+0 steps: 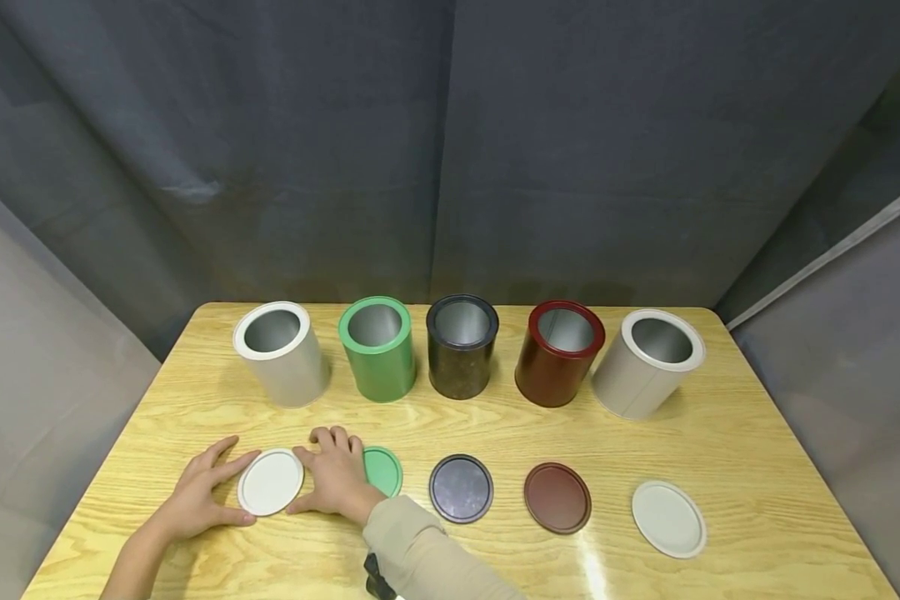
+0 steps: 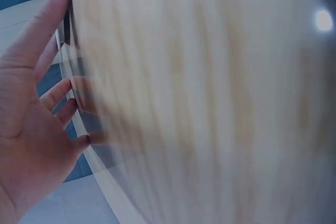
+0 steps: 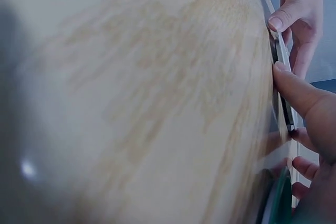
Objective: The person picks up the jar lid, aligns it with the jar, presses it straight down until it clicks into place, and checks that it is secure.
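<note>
A round white lid (image 1: 271, 482) lies on the table between the two hands. My left hand (image 1: 195, 498) is at its left side with thumb and index finger spread along the rim. From the right, my right hand (image 1: 335, 477) has its thumb and index fingertips at the opposite edge, the other fingers bent beside a green lid (image 1: 383, 472) that it partly covers. The right wrist view shows both thumbs at the white lid's edge (image 3: 284, 59), seen side-on. In the left wrist view the straight thumb (image 2: 39, 30) reaches that rim, other fingertips low over the wood.
Along the back stand open cans: white (image 1: 288, 375), green (image 1: 381, 371), black (image 1: 460, 367), dark red (image 1: 551, 371) and another white can (image 1: 630, 387). Black (image 1: 461, 489), dark red (image 1: 557, 498) and white (image 1: 669, 518) lids lie to the right. Grey curtains (image 1: 450, 150) hang behind the wooden table (image 1: 510, 575).
</note>
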A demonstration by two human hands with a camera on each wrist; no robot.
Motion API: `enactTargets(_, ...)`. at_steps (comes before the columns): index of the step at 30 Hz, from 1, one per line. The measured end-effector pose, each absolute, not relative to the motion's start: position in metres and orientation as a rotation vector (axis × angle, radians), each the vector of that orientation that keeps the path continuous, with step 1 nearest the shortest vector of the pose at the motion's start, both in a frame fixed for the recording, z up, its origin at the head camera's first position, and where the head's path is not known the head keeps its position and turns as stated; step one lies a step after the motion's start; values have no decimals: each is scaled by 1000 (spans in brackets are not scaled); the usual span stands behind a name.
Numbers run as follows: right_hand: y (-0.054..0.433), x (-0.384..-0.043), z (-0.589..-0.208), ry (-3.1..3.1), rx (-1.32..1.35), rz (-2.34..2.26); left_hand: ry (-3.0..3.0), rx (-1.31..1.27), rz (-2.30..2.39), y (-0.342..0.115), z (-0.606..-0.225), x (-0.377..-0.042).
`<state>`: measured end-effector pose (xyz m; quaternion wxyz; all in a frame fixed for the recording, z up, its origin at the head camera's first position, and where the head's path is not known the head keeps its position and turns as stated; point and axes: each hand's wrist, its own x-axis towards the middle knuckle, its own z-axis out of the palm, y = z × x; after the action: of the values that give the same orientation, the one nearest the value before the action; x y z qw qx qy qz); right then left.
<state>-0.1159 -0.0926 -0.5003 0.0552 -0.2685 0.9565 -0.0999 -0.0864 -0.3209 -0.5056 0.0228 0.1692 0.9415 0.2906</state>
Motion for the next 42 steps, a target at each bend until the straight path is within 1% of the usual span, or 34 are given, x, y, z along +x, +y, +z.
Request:
enactTargets(12, -92, -117, -503, 2904, -807, -388, 2881, 471, 902, -319, -498, -86)
enactTargets(24, -88, -119, -500, 2887, -856, -462, 2865, 438, 901, -317, -493, -87)
enactTargets(33, -84, -120, -499, 2862, -883, -563, 2861, 461, 947, -317, -492, -88)
enactTargets(42, -78, -123, -500, 2836, -990, -739, 2830, 460, 1036, -316, -489, -87)
